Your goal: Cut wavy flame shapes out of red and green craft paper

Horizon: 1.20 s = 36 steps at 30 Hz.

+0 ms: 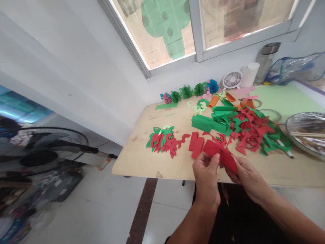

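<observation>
Between my two hands is a piece of red paper (210,148) with a curved right end, held just above the table's front edge. My left hand (207,167) pinches it with the thumb on top. The fingers of my right hand (241,171) are closed around its right end; some of them are hidden beneath. Folded red paper pieces (196,145) lie just left of the held one. Further left is a pile of red and green cut-out shapes (165,140). A heap of red and green scraps (254,128) spreads behind my right hand.
Folded green paper (201,123) lies mid-table. Paper pompom figures (186,91) line the wall by a small white fan (232,80) and a bottle (266,64). A foil-covered bowl (308,132) with chopsticks stands right. A large black fan (38,157) stands left of the table (142,162).
</observation>
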{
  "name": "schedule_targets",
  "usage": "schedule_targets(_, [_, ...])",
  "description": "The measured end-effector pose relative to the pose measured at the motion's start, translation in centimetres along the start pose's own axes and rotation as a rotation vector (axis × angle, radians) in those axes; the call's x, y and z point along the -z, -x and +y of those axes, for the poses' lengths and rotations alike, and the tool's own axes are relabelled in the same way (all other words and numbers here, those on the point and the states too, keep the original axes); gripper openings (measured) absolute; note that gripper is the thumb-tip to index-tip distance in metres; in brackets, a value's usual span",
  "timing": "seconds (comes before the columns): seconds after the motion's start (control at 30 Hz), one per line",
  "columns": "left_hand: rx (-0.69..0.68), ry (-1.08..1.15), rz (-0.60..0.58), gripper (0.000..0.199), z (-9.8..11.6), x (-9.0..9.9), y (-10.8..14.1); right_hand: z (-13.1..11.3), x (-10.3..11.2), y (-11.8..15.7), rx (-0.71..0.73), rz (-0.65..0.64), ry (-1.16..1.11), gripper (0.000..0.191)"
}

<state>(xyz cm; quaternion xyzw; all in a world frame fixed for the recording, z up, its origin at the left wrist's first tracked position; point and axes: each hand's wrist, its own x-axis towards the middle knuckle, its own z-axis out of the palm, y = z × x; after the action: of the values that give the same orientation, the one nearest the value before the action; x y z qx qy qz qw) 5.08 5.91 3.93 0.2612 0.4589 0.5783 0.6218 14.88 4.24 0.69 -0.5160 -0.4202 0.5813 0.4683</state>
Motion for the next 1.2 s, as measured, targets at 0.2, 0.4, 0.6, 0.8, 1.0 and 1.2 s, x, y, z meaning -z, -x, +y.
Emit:
schedule_targets(0.2, [0.018, 0.023, 0.019, 0.009, 0.0, -0.2, 0.3, 0.5, -0.2, -0.1, 0.0, 0.041, -0.073, 0.04])
schedule_targets(0.4, [0.024, 0.039, 0.026, 0.011, -0.2, -0.2, 0.5, 0.6, -0.2, -0.1, 0.004, 0.002, -0.094, 0.039])
schedule_targets(0.6, [0.017, 0.043, 0.028, 0.012, 0.0, -0.4, 0.5, 0.8, -0.2, 0.0, 0.019, 0.018, -0.085, 0.038])
schedule_targets(0.8, [0.019, 0.046, 0.05, 0.012, 0.3, -0.7, 0.6, 0.6, -0.5, -0.1, 0.027, 0.029, -0.118, 0.038])
schedule_targets(1.0, [0.025, 0.063, 0.044, 0.011, 0.2, -0.6, 0.5, 0.7, -0.7, -0.1, 0.023, 0.049, -0.136, 0.038])
schedule_targets(1.2, [0.035, 0.071, 0.021, 0.008, 0.2, -0.4, 0.5, 1.2, -0.5, -0.1, -0.008, 0.038, -0.17, 0.035])
